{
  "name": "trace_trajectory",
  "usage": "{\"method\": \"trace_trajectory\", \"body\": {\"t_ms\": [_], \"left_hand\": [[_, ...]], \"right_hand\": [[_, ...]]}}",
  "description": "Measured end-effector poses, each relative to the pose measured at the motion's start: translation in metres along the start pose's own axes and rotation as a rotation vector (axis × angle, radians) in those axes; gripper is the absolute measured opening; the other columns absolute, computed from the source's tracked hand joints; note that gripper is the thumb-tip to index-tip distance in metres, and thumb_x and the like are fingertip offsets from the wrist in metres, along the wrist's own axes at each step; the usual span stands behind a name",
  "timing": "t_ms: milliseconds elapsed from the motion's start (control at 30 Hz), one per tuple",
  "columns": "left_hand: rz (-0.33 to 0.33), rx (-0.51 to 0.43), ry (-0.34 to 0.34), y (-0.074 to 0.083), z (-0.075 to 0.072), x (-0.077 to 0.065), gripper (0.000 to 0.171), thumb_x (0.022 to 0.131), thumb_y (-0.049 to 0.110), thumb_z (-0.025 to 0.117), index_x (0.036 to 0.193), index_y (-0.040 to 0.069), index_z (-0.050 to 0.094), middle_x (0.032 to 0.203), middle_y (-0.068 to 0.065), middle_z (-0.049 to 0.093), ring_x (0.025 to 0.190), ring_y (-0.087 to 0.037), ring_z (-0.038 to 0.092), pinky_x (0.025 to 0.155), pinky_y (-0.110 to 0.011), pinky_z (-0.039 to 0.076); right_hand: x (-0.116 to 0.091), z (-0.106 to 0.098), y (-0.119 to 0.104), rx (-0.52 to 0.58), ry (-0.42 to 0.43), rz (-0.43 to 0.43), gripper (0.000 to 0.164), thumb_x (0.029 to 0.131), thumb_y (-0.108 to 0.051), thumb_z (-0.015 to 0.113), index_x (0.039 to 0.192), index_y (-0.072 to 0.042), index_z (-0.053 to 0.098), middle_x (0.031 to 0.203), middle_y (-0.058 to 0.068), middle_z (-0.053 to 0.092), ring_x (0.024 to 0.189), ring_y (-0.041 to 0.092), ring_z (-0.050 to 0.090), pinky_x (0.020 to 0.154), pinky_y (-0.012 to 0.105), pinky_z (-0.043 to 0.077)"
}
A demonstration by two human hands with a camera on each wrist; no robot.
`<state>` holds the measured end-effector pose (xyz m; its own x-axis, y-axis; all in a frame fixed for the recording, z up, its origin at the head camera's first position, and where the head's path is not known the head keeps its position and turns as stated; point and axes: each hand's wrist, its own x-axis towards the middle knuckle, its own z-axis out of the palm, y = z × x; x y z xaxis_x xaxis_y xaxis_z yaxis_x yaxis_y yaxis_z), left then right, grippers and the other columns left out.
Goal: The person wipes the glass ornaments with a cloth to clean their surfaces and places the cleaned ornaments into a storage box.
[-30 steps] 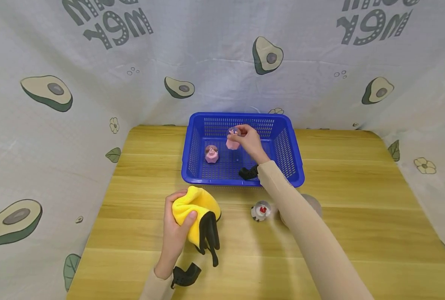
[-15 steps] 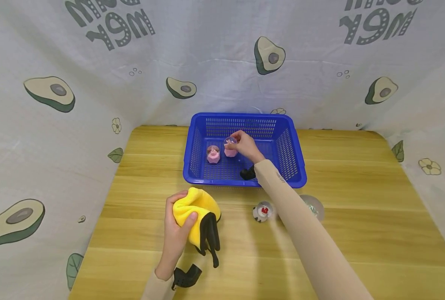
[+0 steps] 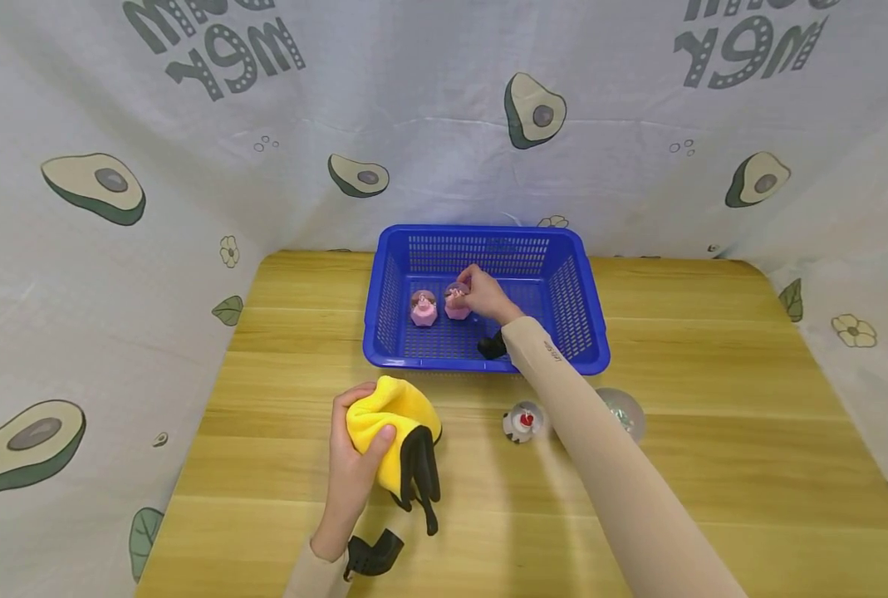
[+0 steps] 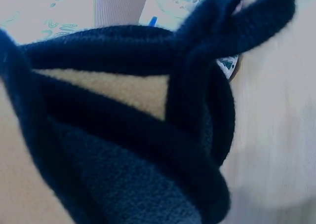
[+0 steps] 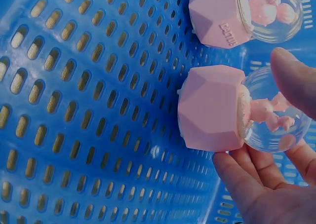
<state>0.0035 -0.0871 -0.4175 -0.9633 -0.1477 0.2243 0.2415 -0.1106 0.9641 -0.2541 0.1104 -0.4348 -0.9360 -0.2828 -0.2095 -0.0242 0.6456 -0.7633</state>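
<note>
From my station, a white sheet (image 3: 167,274) printed with avocados hangs at far left and round the back of the wooden table (image 3: 257,465); its grey dotted lettering is cut off up top, so I can't read a sure word. Rightward, my feed has the left hand (image 3: 350,465) gripping a yellow cloth (image 3: 376,411) edged in black, at seven o'clock from the blue basket (image 3: 481,363); the cloth blocks most of the left wrist view.

Inside the basket, toward nine o'clock, is the first pink globe (image 3: 424,309); I make out "CACT" on its base, the ending unclear. At its three o'clock stands the second pink globe (image 5: 212,108), upright, its dome clasped by the right hand (image 3: 483,296), well apart from the left. Whether its base bears on the basket floor, I can't tell.

Between five and six o'clock from the basket sits a cherry globe (image 3: 524,422); at four, a larger globe (image 3: 629,413) is partly hidden by the right sleeve (image 3: 608,465), whose small print is illegible.
</note>
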Motion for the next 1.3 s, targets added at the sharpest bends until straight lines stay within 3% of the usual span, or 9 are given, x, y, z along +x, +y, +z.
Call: {"method": "trace_trajectory", "body": {"t_ms": [200,333,500,700,1000,1300], "left_hand": [[0.014,0.0,-0.004,0.0,0.001,0.0,0.045,0.083,-0.005,0.06,0.123,-0.008,0.04,0.124,-0.011,0.048,0.112,-0.024,0.051,0.091,-0.025,0.046],[0.014,0.0,-0.006,0.001,0.001,-0.001,0.044,0.083,-0.006,0.06,0.123,-0.008,0.04,0.124,-0.011,0.049,0.111,-0.023,0.051,0.09,-0.024,0.046],[0.003,-0.007,-0.012,0.0,0.001,-0.001,0.045,0.083,-0.005,0.06,0.123,-0.007,0.04,0.125,-0.011,0.048,0.11,-0.023,0.052,0.09,-0.025,0.047],[0.0,0.001,-0.011,-0.001,0.001,0.0,0.045,0.083,-0.005,0.059,0.124,-0.007,0.039,0.125,-0.011,0.048,0.111,-0.024,0.051,0.09,-0.025,0.046],[-0.01,-0.004,-0.015,-0.001,0.001,0.001,0.045,0.084,-0.005,0.059,0.124,-0.007,0.039,0.125,-0.011,0.048,0.11,-0.024,0.051,0.089,-0.025,0.047],[-0.02,0.0,-0.015,-0.001,0.002,0.001,0.045,0.084,-0.004,0.059,0.125,-0.007,0.039,0.125,-0.012,0.048,0.109,-0.024,0.052,0.088,-0.025,0.047]], "right_hand": [[-0.002,-0.002,0.0,-0.025,-0.016,-0.02,0.052,0.079,-0.006,0.076,0.118,0.007,0.044,0.097,0.016,0.052,0.089,0.029,0.049,0.083,0.04,0.042],[-0.006,-0.008,-0.006,-0.009,-0.039,-0.015,0.058,0.081,-0.009,0.075,0.126,0.008,0.041,0.11,0.023,0.053,0.099,0.033,0.05,0.089,0.042,0.042],[-0.018,-0.026,-0.022,0.102,-0.009,-0.011,0.059,0.087,-0.013,0.069,0.133,0.006,0.038,0.13,0.027,0.044,0.118,0.036,0.045,0.098,0.046,0.038],[-0.038,-0.048,-0.038,0.266,0.063,-0.058,0.056,0.09,-0.017,0.067,0.134,0.0,0.038,0.134,0.023,0.042,0.121,0.032,0.045,0.1,0.045,0.038],[-0.092,-0.053,-0.051,0.524,0.216,-0.215,0.049,0.09,-0.006,0.064,0.132,0.004,0.041,0.128,0.021,0.048,0.117,0.028,0.049,0.099,0.036,0.041],[-0.156,-0.044,-0.038,0.683,0.292,-0.289,0.037,0.091,-0.002,0.062,0.126,-0.002,0.048,0.122,0.016,0.052,0.11,0.022,0.054,0.093,0.025,0.046]]}}
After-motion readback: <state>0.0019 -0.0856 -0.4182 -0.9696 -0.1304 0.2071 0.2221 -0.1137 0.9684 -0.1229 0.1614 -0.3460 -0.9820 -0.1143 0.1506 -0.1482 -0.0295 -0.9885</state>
